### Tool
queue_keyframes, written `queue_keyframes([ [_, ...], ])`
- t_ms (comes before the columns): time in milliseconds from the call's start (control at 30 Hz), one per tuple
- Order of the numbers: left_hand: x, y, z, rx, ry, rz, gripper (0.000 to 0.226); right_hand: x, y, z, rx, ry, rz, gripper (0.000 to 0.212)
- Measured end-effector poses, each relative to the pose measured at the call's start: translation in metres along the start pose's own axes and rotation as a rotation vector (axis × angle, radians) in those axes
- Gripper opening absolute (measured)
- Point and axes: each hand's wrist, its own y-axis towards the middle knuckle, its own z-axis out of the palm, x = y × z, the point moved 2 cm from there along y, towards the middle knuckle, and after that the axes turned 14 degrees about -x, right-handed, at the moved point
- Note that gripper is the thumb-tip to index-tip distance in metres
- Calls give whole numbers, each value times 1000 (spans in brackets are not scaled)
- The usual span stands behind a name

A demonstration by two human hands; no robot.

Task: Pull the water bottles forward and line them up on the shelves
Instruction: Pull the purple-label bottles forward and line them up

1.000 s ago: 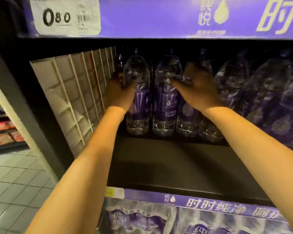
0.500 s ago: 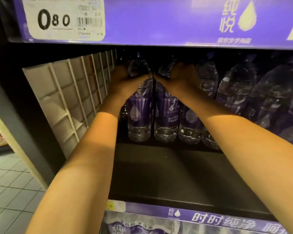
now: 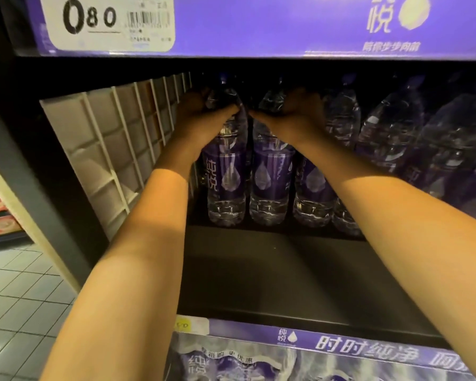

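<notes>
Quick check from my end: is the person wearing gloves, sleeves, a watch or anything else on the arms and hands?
Nothing visible. The left hand and right hand are bare, no gloves or rings seen. Both forearms are bare to the frame edge: no sleeves, watch or bands.

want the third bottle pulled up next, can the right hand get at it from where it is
Probably yes. The right hand grips the second bottle, and the third bottle stands right beside it with nothing in front; it must let go first.

Clear water bottles (image 3: 227,171) – purple labels; shelf (image 3: 300,273) – black; floor (image 3: 19,295) – white-tiled
</notes>
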Motion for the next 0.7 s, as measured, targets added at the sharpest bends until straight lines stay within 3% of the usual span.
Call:
queue_keyframes([
  [133,-3,-7,3,-68,98,193,44,-10,4,-11,201,443,147,30],
  [200,-5,-11,4,-51,96,232,48,-11,4,-14,274,389,160,40],
  [300,-5,-10,4,-13,63,101,48,-7,3,-8,151,239,131,76],
  [400,-1,-7,2,6,-38,-32,39,-5,0,-6,4,154,15,61],
  [500,-3,-8,3,26,-28,21,32,-13,4,-8,101,344,44,49],
  [700,-6,-10,1,8,10,63,35,-26,11,-16,225,346,76,64],
])
